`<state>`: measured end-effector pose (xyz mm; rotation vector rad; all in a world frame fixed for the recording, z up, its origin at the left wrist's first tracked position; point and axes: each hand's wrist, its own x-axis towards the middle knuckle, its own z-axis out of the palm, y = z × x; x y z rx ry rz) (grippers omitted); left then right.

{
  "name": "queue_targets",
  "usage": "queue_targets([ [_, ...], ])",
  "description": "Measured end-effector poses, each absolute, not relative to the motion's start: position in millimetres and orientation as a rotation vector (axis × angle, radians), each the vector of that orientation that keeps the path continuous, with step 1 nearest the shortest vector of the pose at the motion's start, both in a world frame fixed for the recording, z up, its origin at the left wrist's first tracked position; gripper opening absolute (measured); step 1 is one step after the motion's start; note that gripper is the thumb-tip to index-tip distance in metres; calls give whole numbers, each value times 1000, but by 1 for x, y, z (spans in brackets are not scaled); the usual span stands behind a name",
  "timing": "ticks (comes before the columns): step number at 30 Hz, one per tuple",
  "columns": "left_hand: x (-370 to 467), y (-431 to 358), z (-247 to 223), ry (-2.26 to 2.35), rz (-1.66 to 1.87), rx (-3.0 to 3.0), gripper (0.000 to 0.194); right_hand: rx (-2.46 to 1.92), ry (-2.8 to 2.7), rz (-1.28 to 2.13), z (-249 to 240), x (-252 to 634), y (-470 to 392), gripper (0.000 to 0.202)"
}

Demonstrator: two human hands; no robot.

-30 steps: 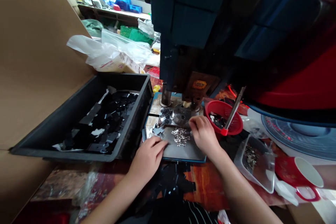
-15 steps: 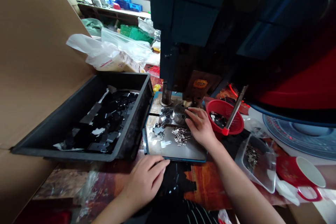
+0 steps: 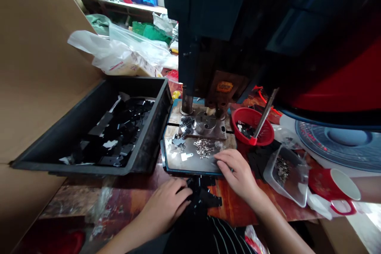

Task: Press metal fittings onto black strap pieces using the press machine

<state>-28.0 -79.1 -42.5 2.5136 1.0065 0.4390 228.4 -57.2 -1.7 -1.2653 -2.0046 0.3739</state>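
My right hand rests over the right front edge of the metal work plate, its fingers pressed together; anything under the fingertips is hidden. Left of those fingertips lies a pile of small shiny metal pieces. My left hand is at the table's front edge beside dark flat pieces, fingers curled, and what they hold, if anything, is hidden. Behind the pile sits a round metal die under the press head. Flat metal pieces lie at the plate's left side.
A black bin of dark parts stands left, beside cardboard. At right are a red basket with a rod, a clear container, a red mug and a blue disc-shaped object.
My right hand has drawn back from the die to the plate's front right. My left hand has moved slightly down, away from the plate's edge. The camera view has shifted a little.
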Motion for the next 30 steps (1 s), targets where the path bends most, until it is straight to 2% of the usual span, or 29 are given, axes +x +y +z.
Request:
queue_targets([
  [6, -36, -74, -49, 1097, 803, 2505, 19, -1231, -2007, 541, 2, 214, -70, 21],
  [10, -39, -70, -41, 1144, 874, 2407, 20, -1249, -2001, 620, 4, 207, -72, 20],
  [13, -39, -68, -29, 1303, 811, 2070, 17, -1298, -1958, 688, 3, 204, -73, 21],
  [16, -35, -65, -18, 1453, 816, 1462, 21, -1401, -1853, 812, 3, 199, -73, 23],
  [20, -24, -61, -10, 1320, 883, 852, 29, -1508, -1629, 1104, 4, 188, -74, 28],
  [24, -13, -58, -9, 1219, 913, 645, 28, -1459, -1401, 1379, 5, 180, -76, 35],
  [30, -1, -57, -7, 1161, 964, 558, 28, -1327, -1050, 1616, -2, 175, -79, 51],
])
